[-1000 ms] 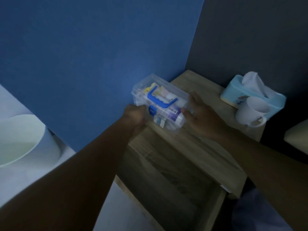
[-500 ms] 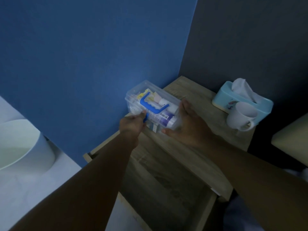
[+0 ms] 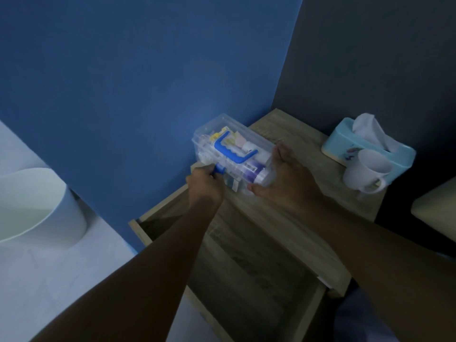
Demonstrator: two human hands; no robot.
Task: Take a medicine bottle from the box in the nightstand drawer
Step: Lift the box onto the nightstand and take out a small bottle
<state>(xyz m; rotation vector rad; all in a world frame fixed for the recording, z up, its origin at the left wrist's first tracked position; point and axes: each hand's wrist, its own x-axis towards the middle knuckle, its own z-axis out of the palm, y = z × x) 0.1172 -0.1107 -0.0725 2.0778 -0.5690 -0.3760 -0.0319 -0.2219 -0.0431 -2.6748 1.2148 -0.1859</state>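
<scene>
Both arms extended forward. Left hand (image 3: 206,185) curled, fingers pinched closed at the fingertips. Right hand (image 3: 286,176) spread flat, palm turned inward, thumb extended.

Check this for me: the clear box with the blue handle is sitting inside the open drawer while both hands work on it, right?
Not quite. In the head view the clear box sits on top of the nightstand, not inside the open drawer. Both hands are on it: the left hand at its blue latch, the right hand steadying its end.

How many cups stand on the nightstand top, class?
1. A single white cup stands on the nightstand top near its right end, directly in front of the light blue tissue box. Another could be hidden behind the tissue box.
</scene>
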